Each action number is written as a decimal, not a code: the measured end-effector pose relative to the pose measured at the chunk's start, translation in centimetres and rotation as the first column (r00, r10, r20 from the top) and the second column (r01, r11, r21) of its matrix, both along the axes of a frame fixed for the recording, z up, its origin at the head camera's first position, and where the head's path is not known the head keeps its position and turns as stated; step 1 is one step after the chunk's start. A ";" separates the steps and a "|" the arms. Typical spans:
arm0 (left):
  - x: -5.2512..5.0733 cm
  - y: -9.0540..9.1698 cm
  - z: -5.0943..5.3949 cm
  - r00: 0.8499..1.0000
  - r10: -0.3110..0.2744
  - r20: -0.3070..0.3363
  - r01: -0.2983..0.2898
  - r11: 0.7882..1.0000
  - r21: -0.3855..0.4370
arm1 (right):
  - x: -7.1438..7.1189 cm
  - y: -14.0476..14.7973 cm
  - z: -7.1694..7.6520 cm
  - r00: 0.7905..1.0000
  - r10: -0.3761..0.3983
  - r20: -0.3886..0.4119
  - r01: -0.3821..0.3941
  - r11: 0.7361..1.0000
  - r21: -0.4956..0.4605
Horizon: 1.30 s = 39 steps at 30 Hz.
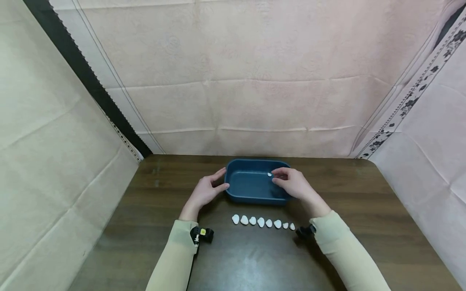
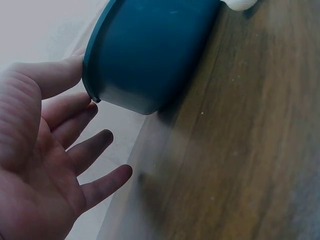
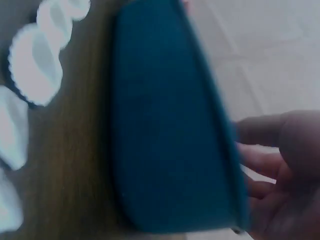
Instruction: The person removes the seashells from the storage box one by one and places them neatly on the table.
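A blue rectangular tray [image 1: 256, 200] stands on the table. My left hand [image 1: 204, 190] touches its left end, the thumb at the rim and the fingers fairly straight; in the left wrist view the lower fingers spread free of it. Over the tray's right side reaches my right hand [image 1: 291, 182], with thumb and forefinger apart. One small white shell [image 1: 269, 174] shows inside the tray, just left of those fingertips. In front of the tray, several white shells [image 1: 261, 222] lie in a row; in the right wrist view one shell [image 3: 36, 65] has a scalloped edge.
The wooden table [image 1: 145, 238] extends to both sides. Behind it hangs a pale cloth [image 1: 255, 105], with more cloth at left and right. Dark wrist devices [image 1: 202, 234] sit on both forearms, the right one close to the row's end.
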State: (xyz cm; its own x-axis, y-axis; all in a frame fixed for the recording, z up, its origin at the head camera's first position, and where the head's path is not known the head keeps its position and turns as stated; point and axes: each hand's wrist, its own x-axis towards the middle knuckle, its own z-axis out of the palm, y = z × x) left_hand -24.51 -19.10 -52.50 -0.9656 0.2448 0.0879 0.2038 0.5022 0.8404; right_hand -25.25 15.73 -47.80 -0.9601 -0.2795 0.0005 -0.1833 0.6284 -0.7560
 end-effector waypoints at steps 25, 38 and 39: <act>0.0 0.1 0.1 1.000 0.010 -0.003 -0.010 1.000 0.004 | -4.8 -3.9 -1.9 0.999 0.041 0.020 -0.045 0.942 0.332; 0.0 0.2 0.1 1.000 0.011 -0.003 -0.011 1.000 0.008 | -4.8 -3.9 -1.7 0.996 0.051 0.075 -0.073 0.945 0.319; 0.0 0.2 0.1 1.000 0.010 -0.005 -0.010 1.000 0.007 | -4.8 -3.9 -1.8 0.996 0.049 0.076 -0.071 0.946 0.318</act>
